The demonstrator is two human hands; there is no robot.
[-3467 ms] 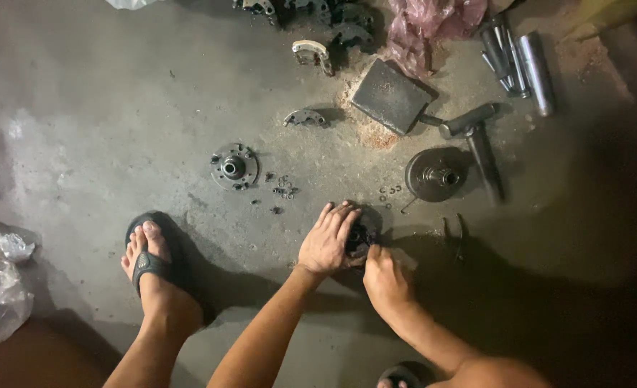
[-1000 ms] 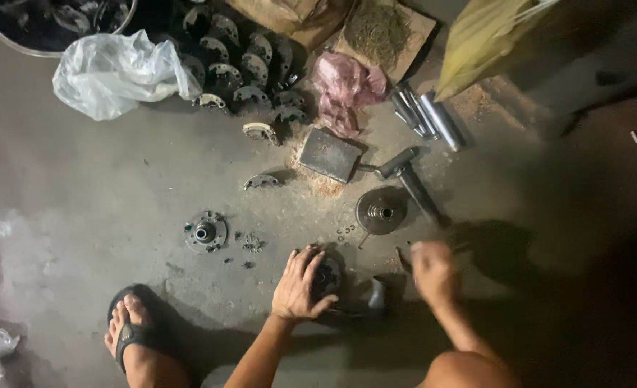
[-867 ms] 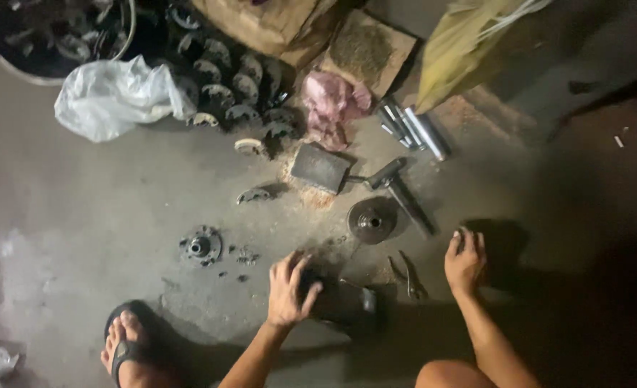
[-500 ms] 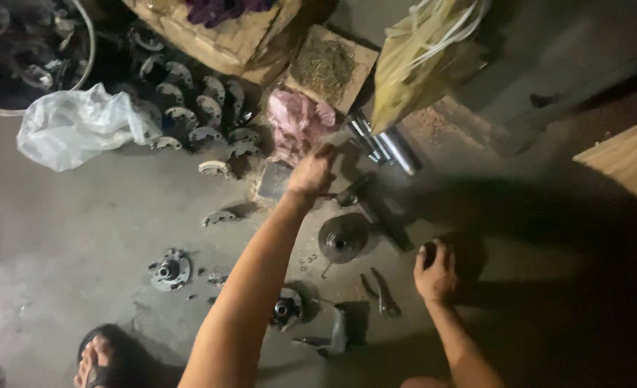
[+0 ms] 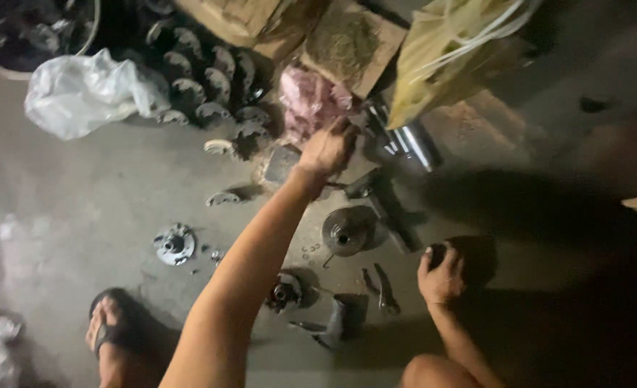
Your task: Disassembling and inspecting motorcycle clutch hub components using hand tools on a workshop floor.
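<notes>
A crumpled white plastic bag (image 5: 81,92) lies far left with bare concrete below. The left hand (image 5: 329,149) reaches, fingers curled, onto crumpled pink cloth (image 5: 308,104). The right hand (image 5: 441,273) cups a small dark round part (image 5: 437,253), beside shadowed floor.

The scene was dim overall, a warm, weak light falling mostly on the middle and left of the concrete floor (image 5: 103,187). The right side and near right corner sank into deep shadow, detail all but gone there. The white plastic bag (image 5: 81,93) at far left caught the most light and looked slightly washed out. The chrome cylinders (image 5: 408,144) showed small glints of glare. The left hand (image 5: 329,147) and its forearm were softly smeared by motion blur; the right hand (image 5: 441,273) sat half in shade, casting a dark shadow to its right. The frame was grainy, edges soft, fine detail muddy throughout.
</notes>
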